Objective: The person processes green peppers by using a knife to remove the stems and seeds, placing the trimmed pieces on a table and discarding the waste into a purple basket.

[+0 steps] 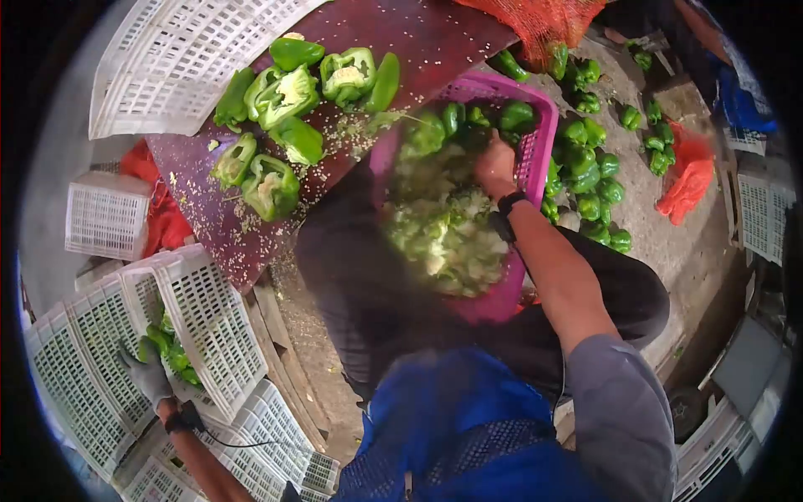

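My left hand (145, 374), in a grey glove, hangs over a white slatted crate (79, 368) at the lower left. Its fingers are apart, right beside green pepper pieces (173, 351) in that crate. My bare right hand (495, 164) reaches into a pink basket (539, 125) between my legs, its fingers curled near the far side. I cannot tell what is in them. Whole green peppers (517, 115) lie at that end of the basket, while pale pepper cores (447, 238), smeared by blur, fill the nearer part.
Halved green peppers (284, 96) and scattered seeds lie on a dark red board (435, 38). A white crate (192, 50) tilts over its far left edge. Many whole peppers (585, 167) cover the floor at right, near an orange mesh bag (535, 25) and red netting (690, 176).
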`<move>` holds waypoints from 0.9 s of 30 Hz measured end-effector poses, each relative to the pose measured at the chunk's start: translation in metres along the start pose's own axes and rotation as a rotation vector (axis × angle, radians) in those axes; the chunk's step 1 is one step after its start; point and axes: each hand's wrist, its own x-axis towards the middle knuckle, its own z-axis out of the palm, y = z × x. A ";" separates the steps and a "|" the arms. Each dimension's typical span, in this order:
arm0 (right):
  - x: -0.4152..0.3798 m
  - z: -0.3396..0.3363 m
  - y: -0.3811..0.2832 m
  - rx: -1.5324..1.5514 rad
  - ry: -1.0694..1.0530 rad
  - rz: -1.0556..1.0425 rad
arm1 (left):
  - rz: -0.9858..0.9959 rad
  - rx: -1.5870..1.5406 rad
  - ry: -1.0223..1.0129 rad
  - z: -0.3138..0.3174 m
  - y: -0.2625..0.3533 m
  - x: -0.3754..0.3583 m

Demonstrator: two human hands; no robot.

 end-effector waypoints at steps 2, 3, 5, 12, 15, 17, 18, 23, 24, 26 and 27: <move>0.003 0.004 0.014 -0.019 0.036 -0.045 | 0.010 -0.216 0.013 -0.013 0.053 -0.008; 0.002 -0.001 0.013 0.075 0.034 -0.010 | 0.052 -0.378 0.016 -0.013 0.077 -0.012; -0.010 -0.017 0.005 0.266 0.031 0.062 | 0.080 -0.629 -0.010 -0.024 0.139 -0.028; -0.078 -0.152 -0.074 1.125 -0.546 0.397 | 0.200 -1.279 -0.285 -0.059 0.363 -0.134; -0.117 -0.190 -0.096 1.346 -0.692 0.436 | 0.148 -1.672 -0.467 -0.049 0.444 -0.178; -0.152 -0.207 -0.134 1.355 -0.628 0.448 | 0.058 -1.910 -0.787 -0.048 0.475 -0.203; -0.165 -0.216 -0.141 1.336 -0.653 0.413 | -0.010 -1.953 -0.979 -0.050 0.485 -0.217; -0.201 -0.231 -0.148 0.857 -0.744 0.256 | -0.005 -1.995 -0.845 -0.037 0.501 -0.285; -0.207 -0.233 -0.153 0.711 -0.675 0.285 | -0.043 -2.009 -0.777 -0.035 0.499 -0.293; -0.223 -0.214 -0.152 0.624 -0.448 0.067 | -0.130 -1.854 -0.850 -0.051 0.489 -0.302; -0.231 -0.212 -0.156 0.578 -0.329 -0.039 | -0.205 -1.876 -0.914 -0.054 0.486 -0.302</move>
